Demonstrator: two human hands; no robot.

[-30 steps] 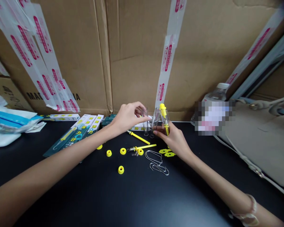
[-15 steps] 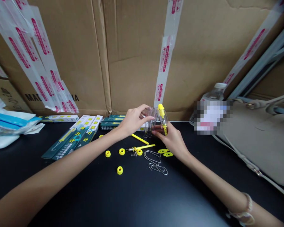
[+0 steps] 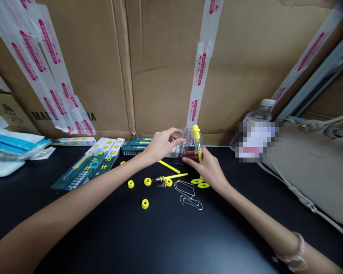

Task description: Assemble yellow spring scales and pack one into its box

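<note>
The left hand [image 3: 161,146] is now sitting nearer the right hand [image 3: 210,165], fingers half-curled at clear tubes [image 3: 186,135], grip unclear; the right's fingers are gripping a yellow-capped tube [image 3: 198,142] toward eleven o'clock.

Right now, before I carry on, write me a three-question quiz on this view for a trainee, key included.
1. Which hand holds the yellow-topped clear tube?
2. True or false: in the picture, the bottle is further right than that tube.
3. The yellow collar nearest the camera lies: A) on a carton; B) on the black table; C) inside the bag.

Key: 1. The right hand. 2. True. 3. B.
</note>
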